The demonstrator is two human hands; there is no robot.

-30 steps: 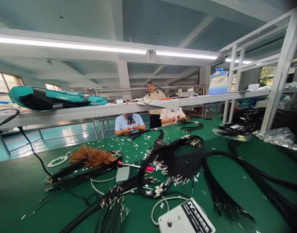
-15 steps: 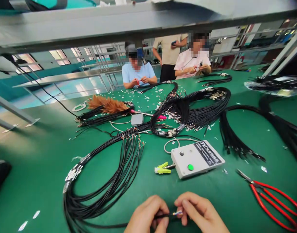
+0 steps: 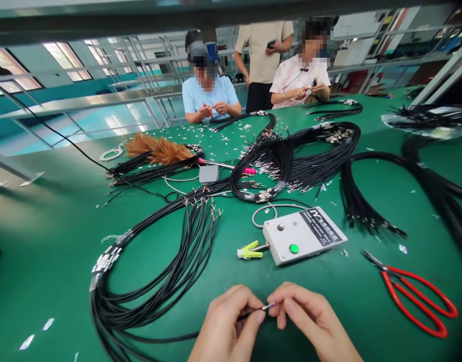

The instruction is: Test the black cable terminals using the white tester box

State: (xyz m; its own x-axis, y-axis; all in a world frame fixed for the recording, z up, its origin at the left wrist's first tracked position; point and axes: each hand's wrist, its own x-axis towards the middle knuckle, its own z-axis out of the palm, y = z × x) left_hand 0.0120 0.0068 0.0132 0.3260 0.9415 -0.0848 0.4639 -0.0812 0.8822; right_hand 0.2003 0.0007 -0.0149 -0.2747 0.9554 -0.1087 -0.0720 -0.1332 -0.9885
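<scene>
My left hand [image 3: 231, 322] is closed around a black cable [image 3: 166, 339] close to its stripped end. Thin coloured wires [image 3: 269, 305] stick out past the left thumb and forefinger. With thumb and forefinger together, my right hand [image 3: 309, 314] pinches the tips of those wires. The cable runs left into a looped bundle of black cables [image 3: 140, 299], which has white labels on its left side and bare orange-white wire ends at the top. Just beyond my hands sits a white control box [image 3: 304, 236] with a green button and a yellow-green clip [image 3: 249, 250] at its left.
Red-handled scissors [image 3: 411, 289] lie at the right. More black cable bundles [image 3: 317, 156], a grey box [image 3: 208, 174] and a brown feather duster [image 3: 159, 149] lie farther back. Two people sit across the green table [image 3: 170, 314]; another stands behind. A metal beam [image 3: 102, 22] crosses overhead.
The camera view has tilted down slightly, shifting the scene. My right fingers have closed in on the wires, which now look straighter and drawn together.
</scene>
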